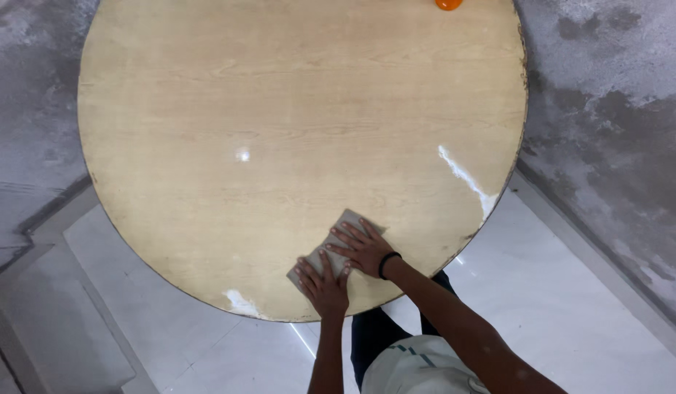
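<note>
Figure: view from above of a round wooden table (280, 131) with your two hands at its near edge. You pressed a grey cloth (347, 221) flat against the tabletop; the cloth was a folded, roughly rectangular piece lying at a slant, its far corner pointing away from you and its near end reaching almost to the rim. Most of it was covered by your hands, so only its far corner and a strip between the hands showed. Your left hand (324, 284) lay open, palm down, fingers spread over the near part of the cloth. Your right hand (363, 248) also lay open and flat, fingers spread over the far part, just beside the left hand and partly overlapping its place on the cloth. You wore a black band (387, 264) on the right wrist. Neither hand gripped the cloth; both rested on top of it.

The tabletop was pale wood grain with a dark, worn rim. White chipped patches showed at the right (465, 179) and at the near rim left of your hands (239, 302). At the far edge, right of centre, stood a small orange object (448, 4), cut off by the frame, well apart from the cloth; no label could be made out on it. The floor (571, 306) below was of pale tiles.
</note>
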